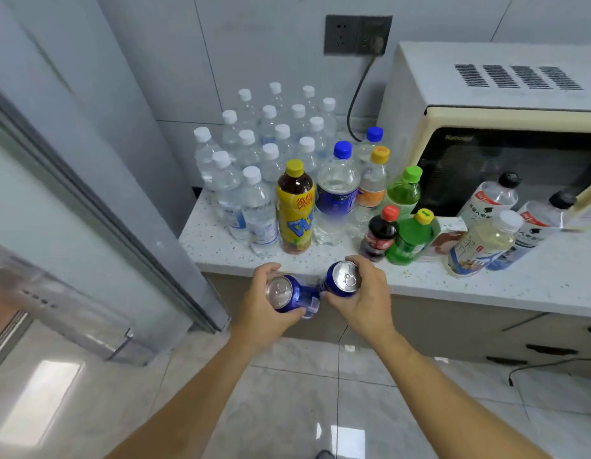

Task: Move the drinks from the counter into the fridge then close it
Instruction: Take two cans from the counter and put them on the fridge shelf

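Two blue cans are being held in the air just off the counter's front edge, over the floor. The left can (287, 294) is lying tilted in the left hand (261, 313), fingers curling round its wall from above and thumb coming under. The right can (343, 279) is standing nearly upright in the right hand (363, 299), fingers wrapping its far side, thumb on the near side. The two cans are touching or all but touching at their lower ends.

Judgement: unopened tabs are suggesting full cans, so each is likely carrying fair weight for its size. Thin metal walls are rigid while sealed but smooth, and would be slippery if damp. A grip round the mid-wall is suiting them; the lid rim is giving little purchase.

On the counter (453, 279), drinks are standing well apart from the hands: white-capped water bottles (254, 180) toward the back left corner, a yellow tea bottle (294, 210) near the front edge, coloured bottles beside it. A microwave (502, 127) is occupying the right rear. The fridge door (72, 246) is standing open at left, its shelf within reach.
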{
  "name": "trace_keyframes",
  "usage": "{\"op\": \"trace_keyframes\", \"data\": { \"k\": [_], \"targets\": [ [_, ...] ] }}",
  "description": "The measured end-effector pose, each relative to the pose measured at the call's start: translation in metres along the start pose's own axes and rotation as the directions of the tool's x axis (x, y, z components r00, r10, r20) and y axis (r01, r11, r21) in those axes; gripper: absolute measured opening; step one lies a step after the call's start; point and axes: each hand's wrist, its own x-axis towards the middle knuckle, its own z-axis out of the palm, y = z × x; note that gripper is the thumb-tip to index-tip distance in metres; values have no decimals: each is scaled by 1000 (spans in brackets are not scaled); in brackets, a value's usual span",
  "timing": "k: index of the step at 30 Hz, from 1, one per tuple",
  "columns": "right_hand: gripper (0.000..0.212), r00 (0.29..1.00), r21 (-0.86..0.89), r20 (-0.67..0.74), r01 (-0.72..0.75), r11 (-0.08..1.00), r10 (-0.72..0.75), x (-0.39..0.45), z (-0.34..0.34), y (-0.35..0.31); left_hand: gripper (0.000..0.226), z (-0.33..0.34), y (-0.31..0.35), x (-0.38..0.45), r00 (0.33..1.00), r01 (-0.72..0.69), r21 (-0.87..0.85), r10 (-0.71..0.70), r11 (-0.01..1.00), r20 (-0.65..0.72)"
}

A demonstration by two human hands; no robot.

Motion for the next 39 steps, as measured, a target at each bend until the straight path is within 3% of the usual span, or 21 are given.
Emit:
{"op": "trace_keyframes", "data": {
  "k": [5, 8, 10, 14, 16, 19, 23, 28, 32, 39],
  "targets": [
    [74, 979, 308, 79, -202, 930, 187, -81, 35, -50, 76, -63, -31, -87, 989, 120, -317, -142, 941, -45],
    [74, 955, 425, 158, -295, 856, 250, -135, 69, -83, 69, -110, -56, -143, 953, 210, -541, -294, 814, -74],
    [70, 931, 498, 227, -364, 787, 287, -168, 96, -109, 70, -146, -74, -178, 923, 235, -704, -381, 671, -56],
    [64, 819, 624, 467, -572, 532, 333, -225, 154, -171, 49, -227, -108, -247, 855, 202, -911, -518, 359, -15],
    [65, 751, 625, 577, -660, 418, 323, -249, 187, -201, 41, -268, -127, -276, 838, 140, -950, -544, 277, -35],
    [61, 644, 580, 692, -765, 281, 325, -277, 232, -236, 54, -321, -148, -312, 810, 105, -977, -586, 184, -23],
    [56, 487, 478, 810, -871, 112, 328, -305, 289, -280, 71, -384, -175, -350, 760, 69, -979, -646, 190, -72],
    [66, 371, 361, 871, -928, 92, 321, -315, 357, -329, 73, -445, -201, -360, 698, 12, -982, -705, 188, -127],
    [57, 350, 313, 889, -935, 164, 297, -310, 417, -361, 68, -491, -228, -347, 682, -20, -974, -709, 227, -180],
    [50, 368, 290, 893, -911, 293, 260, -251, 522, -422, 50, -594, -265, -280, 699, 29, -913, -662, 406, -272]
  ]
}}
